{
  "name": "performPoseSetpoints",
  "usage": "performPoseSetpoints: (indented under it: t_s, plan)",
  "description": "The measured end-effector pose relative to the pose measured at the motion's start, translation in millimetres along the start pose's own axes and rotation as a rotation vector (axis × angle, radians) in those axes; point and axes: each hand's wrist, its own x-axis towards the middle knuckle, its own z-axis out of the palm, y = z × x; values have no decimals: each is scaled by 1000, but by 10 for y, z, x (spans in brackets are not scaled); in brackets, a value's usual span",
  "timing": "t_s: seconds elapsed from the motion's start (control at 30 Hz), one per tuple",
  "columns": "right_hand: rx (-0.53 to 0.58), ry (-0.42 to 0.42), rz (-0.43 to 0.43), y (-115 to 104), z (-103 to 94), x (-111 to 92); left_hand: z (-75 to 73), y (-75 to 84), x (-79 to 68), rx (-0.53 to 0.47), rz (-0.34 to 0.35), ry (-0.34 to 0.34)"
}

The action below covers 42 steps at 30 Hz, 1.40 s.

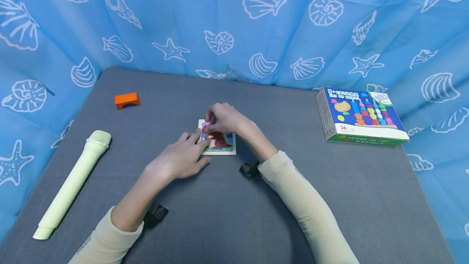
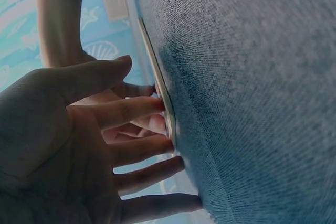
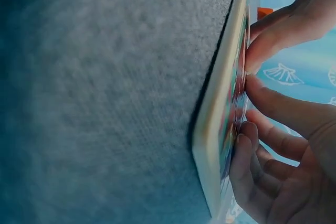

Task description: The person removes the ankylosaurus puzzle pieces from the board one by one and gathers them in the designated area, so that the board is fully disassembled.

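Observation:
A small flat board (image 1: 230, 152) with a pale rim and a colourful picture in brown, blue and teal lies on the grey table. My left hand (image 1: 183, 156) reaches in from its left side, fingers spread and mostly straight, fingertips at the edge and on the picture. In the left wrist view the board (image 2: 157, 72) shows edge-on beside those fingertips. From the right my right hand (image 1: 229, 119) bends over the upper part of the picture, thumb and fingertips on its surface. In the right wrist view I cannot tell whether the right hand (image 3: 283, 156) pinches a piece there.
An orange arch block (image 1: 127, 100) lies at the back left. Along the left side is a pale green toy microphone (image 1: 75, 182). A bead-toy box (image 1: 366, 115) sits at the back right. Behind the table (image 1: 220, 223) hangs a blue shell-print curtain (image 1: 227, 19).

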Motion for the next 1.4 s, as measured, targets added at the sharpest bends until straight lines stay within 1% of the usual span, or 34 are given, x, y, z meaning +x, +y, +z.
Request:
performPoseSetpoints:
  t_s: [0.23,0.5,0.63,0.8,0.9,1.03,1.4]
  plan:
    - [-82,-9,11,-71,-26,-21,5,11,1,-11,-4,2]
    - [-111,-44,5,-93,-26,-33,9,-2,-7,-4,1,15]
    - [-88,-79,-5,-43,-47,5,0,-3,-5,-5,-4,9]
    - [-21,-109,-10,31,-68,51,2,4,7,-11,-9,-1]
    - [6,-97,-16,50,-70,53,2,7,9,-14,-8,-3]
    - [45,-59,-33,60,-61,41,0,-1,0,-16,-7,-1]
    - [147,45,-163,99,-29,-38,4,-21,12,-10,-3,3]
